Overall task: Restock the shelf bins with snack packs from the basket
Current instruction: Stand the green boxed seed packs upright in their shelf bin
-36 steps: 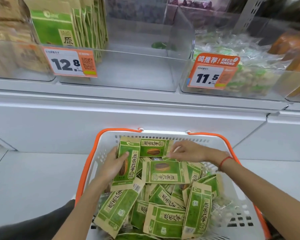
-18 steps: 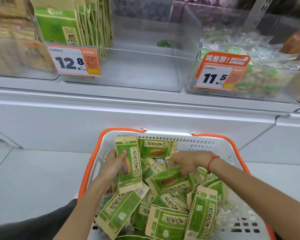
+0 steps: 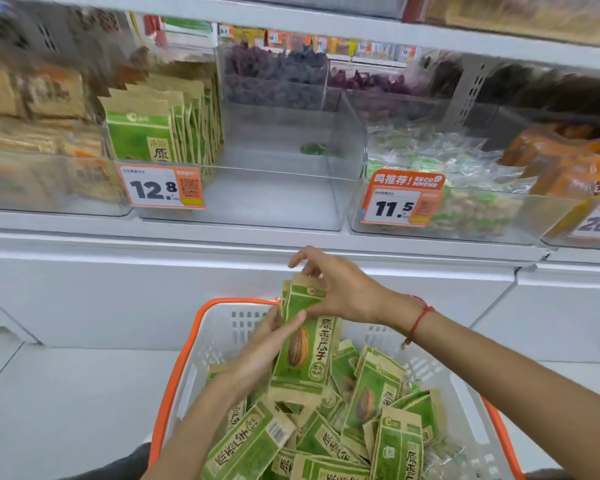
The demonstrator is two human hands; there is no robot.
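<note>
**Upright seed packs held above the basket**

While the white basket with orange rim (image 3: 174,386) stood below the shelf, both hands gripped a small upright stack of green-and-kraft sunflower seed packs (image 3: 303,344) over its far end. The left hand (image 3: 260,348) clasped the stack from the left side, thumb lying across the front pack's face. The right hand (image 3: 340,289) pinched the stack's top edge from above, fingers curled over it; a red string bracelet (image 3: 419,318) circled that wrist. More packs of the same kind (image 3: 368,427) lay loose in the basket beneath and to the right of the hands. Above, the clear shelf bin (image 3: 274,199) behind the 12.8 price tag (image 3: 161,187) held a row of matching standing packs (image 3: 160,129) against its left wall. To its right, a bin with an 11.5 tag (image 3: 400,200) held clear-wrapped snacks (image 3: 465,188).
</note>
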